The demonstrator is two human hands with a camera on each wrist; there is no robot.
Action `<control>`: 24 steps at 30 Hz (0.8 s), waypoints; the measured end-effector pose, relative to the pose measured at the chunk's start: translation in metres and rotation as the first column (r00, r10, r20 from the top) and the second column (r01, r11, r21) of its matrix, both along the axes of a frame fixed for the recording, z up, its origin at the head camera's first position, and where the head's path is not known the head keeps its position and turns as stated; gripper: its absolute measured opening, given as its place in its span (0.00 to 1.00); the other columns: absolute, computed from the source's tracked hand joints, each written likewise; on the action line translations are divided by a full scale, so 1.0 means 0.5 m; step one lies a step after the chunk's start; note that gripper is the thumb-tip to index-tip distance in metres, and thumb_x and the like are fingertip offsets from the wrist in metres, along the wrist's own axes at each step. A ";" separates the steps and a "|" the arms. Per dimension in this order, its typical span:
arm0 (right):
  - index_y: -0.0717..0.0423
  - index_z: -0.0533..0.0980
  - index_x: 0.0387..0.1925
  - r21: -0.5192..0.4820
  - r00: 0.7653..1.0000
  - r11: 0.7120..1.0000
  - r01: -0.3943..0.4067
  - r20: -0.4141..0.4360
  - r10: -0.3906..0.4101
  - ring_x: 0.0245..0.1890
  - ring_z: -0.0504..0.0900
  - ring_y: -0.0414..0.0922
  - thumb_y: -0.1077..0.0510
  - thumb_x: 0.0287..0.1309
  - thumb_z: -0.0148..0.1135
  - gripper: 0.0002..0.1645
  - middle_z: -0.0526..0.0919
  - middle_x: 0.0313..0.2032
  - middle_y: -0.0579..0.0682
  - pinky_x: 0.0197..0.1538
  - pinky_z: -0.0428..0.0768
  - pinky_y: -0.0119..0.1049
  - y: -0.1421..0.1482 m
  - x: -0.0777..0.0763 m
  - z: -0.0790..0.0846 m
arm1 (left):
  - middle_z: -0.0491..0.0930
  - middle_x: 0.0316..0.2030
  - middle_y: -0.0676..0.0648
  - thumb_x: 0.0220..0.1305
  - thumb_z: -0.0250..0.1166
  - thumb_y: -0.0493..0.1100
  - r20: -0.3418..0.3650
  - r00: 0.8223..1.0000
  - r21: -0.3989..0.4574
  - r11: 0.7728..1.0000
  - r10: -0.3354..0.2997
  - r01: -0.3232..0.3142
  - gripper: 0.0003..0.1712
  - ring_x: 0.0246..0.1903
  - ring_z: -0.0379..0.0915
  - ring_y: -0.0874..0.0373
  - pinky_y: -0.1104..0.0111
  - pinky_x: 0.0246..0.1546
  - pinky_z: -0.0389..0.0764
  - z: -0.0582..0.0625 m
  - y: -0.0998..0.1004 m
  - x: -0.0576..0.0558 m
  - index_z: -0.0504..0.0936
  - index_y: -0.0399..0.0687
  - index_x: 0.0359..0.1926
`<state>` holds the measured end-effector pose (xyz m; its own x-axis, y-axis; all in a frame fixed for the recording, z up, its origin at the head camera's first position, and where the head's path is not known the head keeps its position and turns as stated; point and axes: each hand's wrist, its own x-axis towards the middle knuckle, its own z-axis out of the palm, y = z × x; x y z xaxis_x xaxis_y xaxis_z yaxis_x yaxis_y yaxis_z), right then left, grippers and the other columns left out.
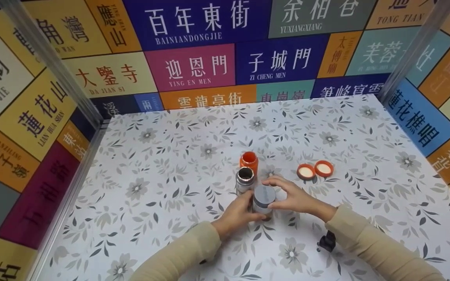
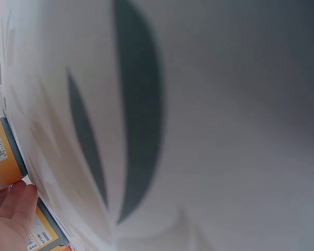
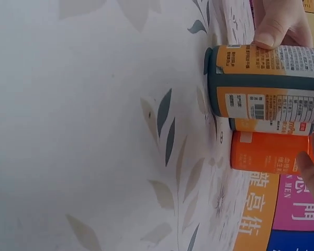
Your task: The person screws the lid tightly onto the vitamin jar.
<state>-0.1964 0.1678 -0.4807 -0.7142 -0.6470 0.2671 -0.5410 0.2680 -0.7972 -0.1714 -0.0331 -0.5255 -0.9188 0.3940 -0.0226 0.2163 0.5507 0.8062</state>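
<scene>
Our left hand (image 1: pixel 236 214) is gripping the jar (image 3: pixel 272 86) (right hand (image 1: pixel 293 196) pinching its lid (image 1: pixel 265 194)); we're likely uncapping, needing 1 twist.

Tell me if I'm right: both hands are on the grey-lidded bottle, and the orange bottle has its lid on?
Not quite: the orange bottle is uncapped; the head view shows its open mouth. The left hand and right hand are indeed both on the grey-lidded bottle.

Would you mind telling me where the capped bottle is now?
In the head view, the capped bottle is below and right of centre, between the left hand and right hand, near the open grey bottle.
</scene>
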 end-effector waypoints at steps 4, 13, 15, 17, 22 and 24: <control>0.71 0.70 0.47 -0.055 0.998 0.998 0.040 -0.051 -0.043 0.49 0.71 0.44 0.69 0.39 0.70 0.30 0.72 0.47 0.67 0.54 0.71 0.39 -0.017 0.021 0.018 | 0.76 0.48 0.49 0.46 0.72 0.45 -0.004 1.000 0.040 0.999 -0.003 0.003 0.33 0.50 0.71 0.56 0.65 0.55 0.70 -0.002 0.004 0.004 0.69 0.45 0.53; 0.77 0.68 0.46 -0.177 0.986 0.975 0.137 -0.068 -0.151 0.50 0.70 0.40 0.72 0.35 0.69 0.31 0.72 0.45 0.69 0.55 0.66 0.24 -0.039 0.040 0.000 | 0.75 0.50 0.48 0.47 0.72 0.45 -0.007 1.000 0.073 0.997 0.004 -0.003 0.33 0.51 0.70 0.57 0.66 0.56 0.69 -0.006 0.006 0.006 0.68 0.45 0.54; 0.78 0.67 0.46 -0.189 0.984 0.971 0.149 -0.068 -0.165 0.51 0.69 0.38 0.73 0.35 0.68 0.32 0.72 0.45 0.70 0.55 0.65 0.23 -0.041 0.043 -0.004 | 0.75 0.49 0.49 0.47 0.72 0.45 -0.019 1.000 0.064 0.998 0.007 -0.006 0.32 0.50 0.70 0.57 0.66 0.55 0.70 -0.004 0.006 0.008 0.68 0.45 0.53; 0.78 0.66 0.47 -0.194 0.982 0.968 0.160 -0.069 -0.176 0.52 0.68 0.37 0.73 0.36 0.68 0.32 0.71 0.46 0.70 0.55 0.65 0.22 -0.043 0.046 -0.006 | 0.75 0.47 0.49 0.47 0.72 0.46 -0.029 1.000 0.050 0.999 0.010 -0.008 0.32 0.49 0.71 0.58 0.66 0.54 0.70 -0.003 0.006 0.008 0.69 0.45 0.52; 0.78 0.66 0.46 -0.194 0.978 0.964 0.184 -0.064 -0.199 0.52 0.68 0.36 0.72 0.35 0.68 0.32 0.71 0.45 0.70 0.55 0.66 0.25 -0.042 0.048 -0.007 | 0.76 0.47 0.49 0.46 0.72 0.47 -0.010 1.000 0.040 0.999 0.019 -0.018 0.32 0.48 0.71 0.57 0.65 0.54 0.71 -0.001 0.008 0.008 0.69 0.46 0.52; 0.77 0.67 0.47 -0.185 0.980 0.966 0.181 -0.053 -0.194 0.52 0.68 0.36 0.72 0.36 0.68 0.32 0.72 0.46 0.69 0.55 0.66 0.24 -0.040 0.048 -0.005 | 0.76 0.47 0.49 0.45 0.72 0.46 -0.002 1.000 0.045 0.999 0.022 -0.022 0.33 0.48 0.71 0.57 0.65 0.54 0.71 -0.002 0.009 0.007 0.69 0.46 0.52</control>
<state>-0.1724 0.1478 -0.4831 -0.7937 -0.4404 0.4197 -0.5506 0.2265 -0.8035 -0.1677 -0.0285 -0.5263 -0.9274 0.3740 -0.0034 0.2063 0.5190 0.8295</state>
